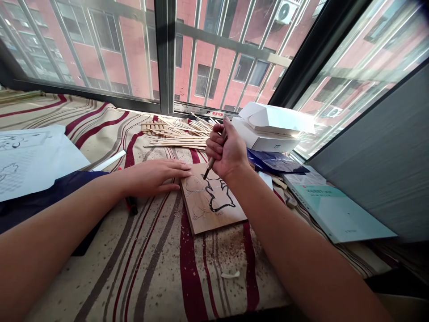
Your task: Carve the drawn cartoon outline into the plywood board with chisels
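Far left: sheets of paper [30, 161] printed with line drawings are laid on a striped cloth [100, 273], their edge overlapping a dark navy fabric [50, 192].
Left of the board: a white stick [109, 161] and a red-and-black marker [130, 205] are placed just beside the left wrist.
Left hand [154, 178]: the grip is open, with the fingers laid flat and the fingertips [186, 166] resting over the board's upper left corner.
Centre: a wooden board [211, 201] with a thick black outline is set at a slant on the cloth, with wood dust and a pale shaving [230, 274] strewn on the open stretch below it.
Behind the board: thin wooden sticks [177, 136] are piled near the window's lower edge.
Right hand [228, 150]: the grip is clamped on a carving tool [210, 161], whose tip is pressed on the board's black outline.
Right of the board: a white box [264, 138] and a blue packet [275, 162] are stacked close by; a pale green book [335, 210] is set farther right, against a grey panel [378, 152].
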Demonstrator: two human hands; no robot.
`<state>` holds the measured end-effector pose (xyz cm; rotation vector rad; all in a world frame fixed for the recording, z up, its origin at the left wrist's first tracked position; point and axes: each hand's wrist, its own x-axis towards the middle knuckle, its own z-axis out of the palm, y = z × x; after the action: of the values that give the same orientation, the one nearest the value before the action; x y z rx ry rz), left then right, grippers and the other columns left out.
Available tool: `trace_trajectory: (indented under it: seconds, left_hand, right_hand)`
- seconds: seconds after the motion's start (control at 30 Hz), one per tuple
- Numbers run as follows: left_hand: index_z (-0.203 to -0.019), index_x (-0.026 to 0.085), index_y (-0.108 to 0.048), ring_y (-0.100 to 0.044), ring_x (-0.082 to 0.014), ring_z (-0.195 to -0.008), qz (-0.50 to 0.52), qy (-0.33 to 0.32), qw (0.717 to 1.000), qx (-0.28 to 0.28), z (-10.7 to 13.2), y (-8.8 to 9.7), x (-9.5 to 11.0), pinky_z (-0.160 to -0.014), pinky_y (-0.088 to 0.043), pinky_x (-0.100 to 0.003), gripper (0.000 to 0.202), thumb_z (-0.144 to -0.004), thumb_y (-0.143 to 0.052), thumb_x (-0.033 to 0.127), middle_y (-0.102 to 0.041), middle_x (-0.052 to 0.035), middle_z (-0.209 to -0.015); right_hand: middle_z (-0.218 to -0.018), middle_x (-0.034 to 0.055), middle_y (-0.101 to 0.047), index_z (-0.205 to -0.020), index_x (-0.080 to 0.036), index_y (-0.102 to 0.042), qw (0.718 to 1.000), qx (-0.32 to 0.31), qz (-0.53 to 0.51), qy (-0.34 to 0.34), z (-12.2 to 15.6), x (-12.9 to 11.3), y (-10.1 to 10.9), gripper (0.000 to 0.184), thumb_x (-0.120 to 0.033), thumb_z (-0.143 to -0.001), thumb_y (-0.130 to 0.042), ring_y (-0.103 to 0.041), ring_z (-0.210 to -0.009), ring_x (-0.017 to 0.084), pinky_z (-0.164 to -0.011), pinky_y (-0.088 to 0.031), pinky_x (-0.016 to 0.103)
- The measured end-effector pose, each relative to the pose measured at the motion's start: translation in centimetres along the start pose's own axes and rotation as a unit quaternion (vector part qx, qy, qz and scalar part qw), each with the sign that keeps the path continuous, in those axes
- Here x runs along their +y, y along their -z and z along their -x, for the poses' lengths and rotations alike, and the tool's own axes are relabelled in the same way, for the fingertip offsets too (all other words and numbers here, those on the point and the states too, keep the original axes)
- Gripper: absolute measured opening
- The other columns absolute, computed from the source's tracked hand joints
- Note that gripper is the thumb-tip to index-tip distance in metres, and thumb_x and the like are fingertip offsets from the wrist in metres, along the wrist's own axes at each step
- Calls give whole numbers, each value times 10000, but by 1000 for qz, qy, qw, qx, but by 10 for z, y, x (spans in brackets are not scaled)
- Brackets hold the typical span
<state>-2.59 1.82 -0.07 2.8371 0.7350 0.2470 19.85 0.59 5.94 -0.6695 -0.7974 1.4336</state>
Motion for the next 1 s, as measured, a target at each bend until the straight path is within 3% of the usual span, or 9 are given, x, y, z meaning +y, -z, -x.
trace_trajectory:
  seconds: [0.13, 0.27, 0.4, 0.47, 0.57, 0.67, 0.8, 0.9, 1.0]
  left_hand:
    - [-1483, 233, -657, -537, -286, -1501, 6, 0, 1000, 11, 0, 1, 4, -1283, -382, -472, 454, -1061, -562, 369, -607, -98, -1597]
    - [-1495, 205, -609, -620, -312, -1411, 128, 44, 987, 83, -8, 0, 27, -1214, -465, -507, 510, -1046, -581, 445, -653, -137, -1537]
    - [-1432, 155, -609, -675, -284, -1348, 435, -1, 893, 115, -21, -1, 59, -1146, -545, -461, 437, -1029, -549, 312, -719, -148, -1435]
    - [-1409, 155, -627, -659, -271, -1375, 513, -21, 850, 113, -25, 0, 67, -1178, -525, -466, 450, -965, -565, 202, -732, -138, -1420]
    - [-1377, 130, -641, -656, -264, -1381, 548, -13, 827, 123, -28, 0, 66, -1192, -517, -469, 462, -922, -560, 146, -711, -158, -1449]
    - [-1373, 134, -647, -696, -241, -1323, 510, 13, 849, 138, -27, -3, 52, -1150, -545, -442, 460, -926, -539, 155, -734, -150, -1414]
    - [-1344, 172, -695, -716, -233, -1270, 371, 23, 917, 144, -22, -5, 27, -1142, -520, -431, 485, -888, -531, 157, -796, -82, -1297]
    - [-1226, 173, -756, -722, -260, -1210, 231, 49, 958, 164, -17, -3, 14, -1108, -507, -397, 368, -911, -591, 269, -808, -59, -1252]
    - [-1194, 192, -775, -738, -252, -1112, 164, 73, 976, 119, -13, 0, 8, -1015, -516, -328, 341, -942, -604, 345, -824, -25, -1172]
  right_hand:
    - [-514, -132, -276, -777, -261, -420, 998, -48, -1, -29, 0, -3, 3, 494, -643, -999, -641, -154, -412, 72, -351, -150, 227]
    - [-496, -146, -243, -750, -275, -354, 980, -178, -38, -84, 7, 1, 2, 506, -622, -1042, -579, -55, -409, 75, -328, -83, 231]
    - [-477, -167, -238, -759, -281, -340, 957, -261, -87, -95, 6, 9, 6, 478, -548, -1045, -614, 6, -386, 63, -319, -35, 238]
    - [-474, -174, -241, -771, -284, -349, 948, -280, -122, -92, 0, 10, 10, 462, -506, -1025, -665, -14, -365, 61, -320, -58, 235]
    - [-473, -175, -243, -780, -285, -362, 939, -289, -163, -93, -6, 10, 15, 445, -450, -1003, -710, -51, -350, 64, -323, -90, 229]
    - [-488, -166, -254, -777, -282, -365, 964, -230, -107, -83, -1, 13, 12, 451, -483, -1002, -700, -71, -361, 66, -328, -100, 223]
    - [-505, -141, -280, -762, -276, -361, 990, -121, 43, -67, 14, 28, 0, 520, -647, -978, -654, -125, -385, 75, -340, -143, 218]
    - [-509, -131, -296, -761, -273, -369, 988, -102, 96, -58, 22, 40, -7, 553, -711, -950, -649, -157, -386, 75, -340, -156, 222]
    - [-512, -126, -303, -760, -274, -365, 988, -103, 106, -48, 27, 49, -11, 577, -744, -927, -654, -174, -381, 73, -339, -149, 226]
